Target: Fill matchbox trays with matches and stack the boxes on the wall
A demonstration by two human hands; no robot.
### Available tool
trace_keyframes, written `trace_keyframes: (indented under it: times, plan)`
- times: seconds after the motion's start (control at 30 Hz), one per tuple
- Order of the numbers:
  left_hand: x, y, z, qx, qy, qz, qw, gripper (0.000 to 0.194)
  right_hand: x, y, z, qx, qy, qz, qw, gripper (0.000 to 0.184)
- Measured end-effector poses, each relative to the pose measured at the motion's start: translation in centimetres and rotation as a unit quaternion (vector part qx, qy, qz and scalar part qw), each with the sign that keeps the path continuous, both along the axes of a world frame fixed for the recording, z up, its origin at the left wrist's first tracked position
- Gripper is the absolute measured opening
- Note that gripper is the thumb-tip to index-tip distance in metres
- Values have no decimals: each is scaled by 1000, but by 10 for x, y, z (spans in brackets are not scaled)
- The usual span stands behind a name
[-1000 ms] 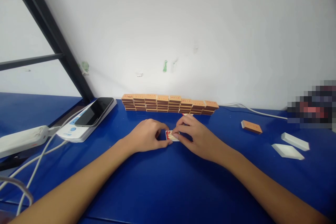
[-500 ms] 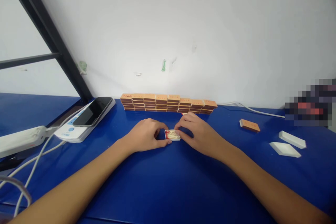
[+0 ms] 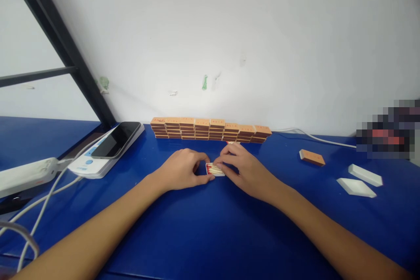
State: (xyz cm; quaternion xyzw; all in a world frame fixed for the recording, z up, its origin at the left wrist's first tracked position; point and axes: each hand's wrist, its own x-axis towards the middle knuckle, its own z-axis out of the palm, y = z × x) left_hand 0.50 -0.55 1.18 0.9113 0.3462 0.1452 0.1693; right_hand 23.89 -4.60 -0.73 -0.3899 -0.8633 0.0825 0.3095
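Note:
A small open matchbox tray (image 3: 215, 169) with red-tipped matches lies on the blue table (image 3: 210, 227), between my two hands. My left hand (image 3: 183, 169) curls round its left end, thumb and fingers pinching it. My right hand (image 3: 244, 168) holds the right end, its fingertips pressing on the matches. Behind the hands, a low wall of stacked orange matchboxes (image 3: 210, 129) runs along the white wall.
A phone (image 3: 115, 139) lies on a white device at the left, with a white power strip (image 3: 24, 175) and cables. At the right lie a single orange matchbox (image 3: 311, 157) and two white trays (image 3: 360, 180). A white cable (image 3: 315, 138) runs along the back.
My right fingers drew back off the tray half a second ago, showing the matches, and have now come back over its right end. The left hand stayed put.

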Motion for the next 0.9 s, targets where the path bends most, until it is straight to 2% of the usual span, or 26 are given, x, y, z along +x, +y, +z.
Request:
trace_keyframes:
  times: [0.23,0.43,0.5,0.57,0.67,0.77,0.83,0.9]
  plan:
    - [0,-1,0,0,0,-2,1000,29,6,4,-1,-7,-15,24,1000,22]
    - [0,-1,0,2,-2,-3,1000,31,5,6,-5,-11,-9,10,1000,13]
    - [0,0,0,0,0,-2,1000,32,5,8,0,-16,-13,8,1000,12]
    - [0,0,0,-1,1,-1,1000,34,15,11,11,-17,-18,-16,1000,12]
    - [0,1,-1,0,1,-1,1000,35,61,16,38,-64,-48,-111,991,18]
    - [-1,0,-2,21,-24,2,1000,34,138,20,58,-171,-112,-250,947,21]
    - [-1,-1,-3,37,-52,7,998,34,188,19,60,-186,-128,-377,898,31]
    - [-1,-1,-3,42,-76,15,996,33,224,18,52,-203,-128,-433,869,41]
